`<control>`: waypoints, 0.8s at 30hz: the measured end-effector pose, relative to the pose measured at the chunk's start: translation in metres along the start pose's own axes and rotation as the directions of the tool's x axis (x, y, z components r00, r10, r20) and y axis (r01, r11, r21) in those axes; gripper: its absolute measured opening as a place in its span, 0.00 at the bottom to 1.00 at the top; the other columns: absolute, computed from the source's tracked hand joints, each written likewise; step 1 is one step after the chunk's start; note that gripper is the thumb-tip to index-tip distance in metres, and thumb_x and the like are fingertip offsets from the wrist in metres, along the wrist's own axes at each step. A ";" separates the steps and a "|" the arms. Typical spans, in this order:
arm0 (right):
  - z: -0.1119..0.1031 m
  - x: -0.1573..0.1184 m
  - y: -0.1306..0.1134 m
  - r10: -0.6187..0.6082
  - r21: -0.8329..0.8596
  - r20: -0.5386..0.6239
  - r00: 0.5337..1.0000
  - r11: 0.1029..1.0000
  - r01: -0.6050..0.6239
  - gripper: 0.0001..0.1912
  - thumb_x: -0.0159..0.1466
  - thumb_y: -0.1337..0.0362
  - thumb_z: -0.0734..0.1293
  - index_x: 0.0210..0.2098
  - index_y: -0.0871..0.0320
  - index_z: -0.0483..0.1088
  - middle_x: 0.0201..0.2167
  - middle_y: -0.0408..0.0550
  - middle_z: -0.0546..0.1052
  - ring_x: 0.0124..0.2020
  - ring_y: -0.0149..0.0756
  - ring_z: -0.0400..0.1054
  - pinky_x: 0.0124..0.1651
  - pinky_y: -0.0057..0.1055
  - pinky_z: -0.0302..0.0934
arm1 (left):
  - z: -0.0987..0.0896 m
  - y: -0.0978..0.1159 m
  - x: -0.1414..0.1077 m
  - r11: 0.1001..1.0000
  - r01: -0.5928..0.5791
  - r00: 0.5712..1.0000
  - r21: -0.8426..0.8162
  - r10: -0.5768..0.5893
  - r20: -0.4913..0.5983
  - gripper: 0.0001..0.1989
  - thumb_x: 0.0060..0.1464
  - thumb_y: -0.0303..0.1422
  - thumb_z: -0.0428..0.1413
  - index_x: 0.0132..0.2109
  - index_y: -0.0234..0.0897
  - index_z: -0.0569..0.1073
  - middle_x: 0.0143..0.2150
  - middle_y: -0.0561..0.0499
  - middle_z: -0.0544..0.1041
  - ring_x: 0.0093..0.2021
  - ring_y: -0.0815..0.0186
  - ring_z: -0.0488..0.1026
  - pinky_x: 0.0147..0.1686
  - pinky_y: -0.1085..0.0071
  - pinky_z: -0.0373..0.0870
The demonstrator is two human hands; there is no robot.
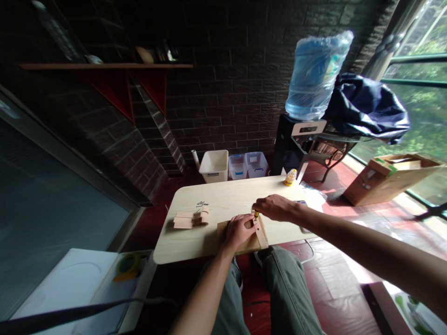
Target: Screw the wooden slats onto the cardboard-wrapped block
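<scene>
My right hand [274,207] is closed around the top of a short yellow-and-black screwdriver [256,214], which stands upright over a narrow wooden strip [259,232]. The strip lies across the right end of a flat wooden board [226,229] at the table's near edge. Dark holes or screw heads dot the strip; which they are I cannot tell. My left hand [240,229] presses on the board and grips the strip beside the screwdriver, thumb and fingers on either side of the tip. The screwdriver's tip is partly hidden by the fingers.
On the pale table [188,197] lie several wooden pieces [191,218] and small dark screws [201,204]. A yellow-capped clear container [290,177] stands at the far right corner. A phone [304,229] lies partly under my right forearm. Storage bins [214,166] and a water dispenser [291,144] stand behind.
</scene>
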State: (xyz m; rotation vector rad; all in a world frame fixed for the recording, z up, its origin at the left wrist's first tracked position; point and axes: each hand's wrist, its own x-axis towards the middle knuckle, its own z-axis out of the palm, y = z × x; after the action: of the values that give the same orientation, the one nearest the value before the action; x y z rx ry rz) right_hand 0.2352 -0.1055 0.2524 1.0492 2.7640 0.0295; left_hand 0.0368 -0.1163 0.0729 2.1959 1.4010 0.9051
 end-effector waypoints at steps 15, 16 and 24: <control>-0.002 -0.006 -0.008 0.023 0.064 0.008 1.000 0.998 -0.023 0.15 0.76 0.65 0.58 0.53 0.59 0.75 0.47 0.55 0.82 0.40 0.39 0.79 0.35 0.29 0.62 | -0.008 0.008 -0.002 0.997 -0.014 0.997 0.078 0.008 0.071 0.15 0.58 0.42 0.68 0.51 0.48 0.83 0.58 0.49 0.83 0.63 0.52 0.77 0.72 0.45 0.58; -0.001 -0.006 -0.008 0.026 0.064 0.007 1.000 0.998 -0.026 0.15 0.76 0.65 0.58 0.53 0.59 0.75 0.47 0.55 0.82 0.40 0.39 0.79 0.35 0.29 0.62 | -0.009 0.008 -0.002 0.996 -0.017 0.997 0.088 0.011 0.070 0.15 0.59 0.42 0.68 0.52 0.48 0.83 0.58 0.48 0.83 0.61 0.53 0.78 0.71 0.48 0.61; 0.004 -0.004 -0.006 0.043 0.066 0.005 0.999 0.997 -0.044 0.14 0.76 0.66 0.58 0.49 0.60 0.75 0.45 0.55 0.83 0.40 0.39 0.78 0.35 0.29 0.60 | -0.009 0.006 -0.007 0.995 -0.040 0.998 0.094 0.035 0.048 0.15 0.60 0.41 0.67 0.54 0.47 0.83 0.56 0.47 0.84 0.58 0.55 0.79 0.62 0.58 0.71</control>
State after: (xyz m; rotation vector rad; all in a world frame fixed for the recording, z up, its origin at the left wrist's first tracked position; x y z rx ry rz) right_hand 0.2352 -0.1130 0.2490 1.1244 2.7559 -0.0588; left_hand 0.0325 -0.1258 0.0812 2.3051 1.4127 0.8111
